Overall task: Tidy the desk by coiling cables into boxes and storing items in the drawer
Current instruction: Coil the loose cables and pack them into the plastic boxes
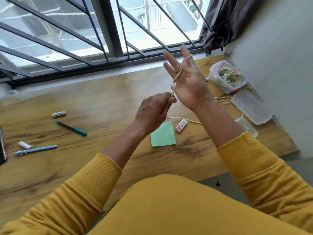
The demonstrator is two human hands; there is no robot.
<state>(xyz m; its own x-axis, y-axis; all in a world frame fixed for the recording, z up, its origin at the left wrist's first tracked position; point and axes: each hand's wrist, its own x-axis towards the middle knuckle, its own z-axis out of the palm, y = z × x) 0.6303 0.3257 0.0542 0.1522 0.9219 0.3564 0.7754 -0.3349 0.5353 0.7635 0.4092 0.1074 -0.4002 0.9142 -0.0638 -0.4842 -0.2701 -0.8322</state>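
Pinching beige cable (177, 78) below palm, left hand (152, 111) is feeding it across right hand (188, 82), fingers splayed straight. Cable looking light, limp, springy; best gripped near connector end.

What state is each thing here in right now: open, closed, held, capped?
Cable: laid across the right palm, pinched lower down by the left hand.
Left hand: pinching the cable.
Right hand: raised, fingers straight.
Box: open, holds coiled cables.
Lid: off, on the desk.
Green pen: capped.
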